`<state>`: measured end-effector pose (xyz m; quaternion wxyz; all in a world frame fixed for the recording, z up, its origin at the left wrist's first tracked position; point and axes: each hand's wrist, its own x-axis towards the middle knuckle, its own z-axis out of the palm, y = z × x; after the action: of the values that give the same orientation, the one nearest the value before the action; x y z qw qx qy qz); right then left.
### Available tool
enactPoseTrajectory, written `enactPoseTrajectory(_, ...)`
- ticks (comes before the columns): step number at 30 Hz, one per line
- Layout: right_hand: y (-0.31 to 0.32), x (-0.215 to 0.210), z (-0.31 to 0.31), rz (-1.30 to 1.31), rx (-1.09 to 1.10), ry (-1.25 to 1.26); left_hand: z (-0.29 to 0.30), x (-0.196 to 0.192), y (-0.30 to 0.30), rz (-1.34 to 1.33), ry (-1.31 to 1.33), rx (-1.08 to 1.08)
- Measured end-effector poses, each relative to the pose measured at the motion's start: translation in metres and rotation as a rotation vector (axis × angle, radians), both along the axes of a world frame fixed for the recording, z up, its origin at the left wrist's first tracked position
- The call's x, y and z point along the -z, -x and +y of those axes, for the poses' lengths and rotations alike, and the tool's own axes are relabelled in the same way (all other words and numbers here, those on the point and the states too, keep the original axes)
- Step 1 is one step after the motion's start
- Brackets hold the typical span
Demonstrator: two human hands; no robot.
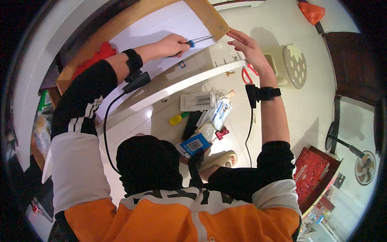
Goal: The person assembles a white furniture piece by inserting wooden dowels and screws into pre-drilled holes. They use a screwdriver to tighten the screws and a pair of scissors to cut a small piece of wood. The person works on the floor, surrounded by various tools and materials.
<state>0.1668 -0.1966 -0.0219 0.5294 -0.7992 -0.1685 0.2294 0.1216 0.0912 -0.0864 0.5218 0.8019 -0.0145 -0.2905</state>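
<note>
My left hand (171, 45) is closed around the handle of a screwdriver (190, 43) with a blue and black grip. Its metal shaft points right, toward the corner of a wooden drawer (218, 26) with a white bottom panel (169, 22). Beside that corner is my right hand (250, 50), its fingers stretched out and their tips against the wood. Nearer to me lies a long white board (173, 86), with several thin pegs or screws standing along its edge. Red-handled scissors (247, 76) lie just below my right hand, partly hidden by the wrist.
On the tiled floor between my legs and the board are a white plastic tray (197, 101), a yellow-handled tool (176, 119), packets and a blue box (194, 145). A spotted stool (294, 66) stands at right, a red box (312, 169) nearer. Black cables hang from both wrists.
</note>
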Motion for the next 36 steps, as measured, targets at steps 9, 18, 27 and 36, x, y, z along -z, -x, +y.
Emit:
enactPoseTrajectory(9,0.0,-0.006,0.005,0.034,0.016,0.055,-0.007,0.009,-0.005,-0.124,-0.055,-0.02)
enactPoseTrajectory(18,0.001,-0.002,0.005,0.033,0.04,0.011,-0.016,0.019,0.002,-0.55,-0.274,-0.066)
enactPoseTrajectory(27,-0.01,0.008,0.003,-0.079,0.026,-0.016,-0.021,0.009,0.001,-0.464,-0.323,-0.13)
enactPoseTrajectory(36,-0.009,0.006,-0.003,0.029,0.047,0.06,-0.018,0.009,-0.005,-0.095,0.018,-0.136)
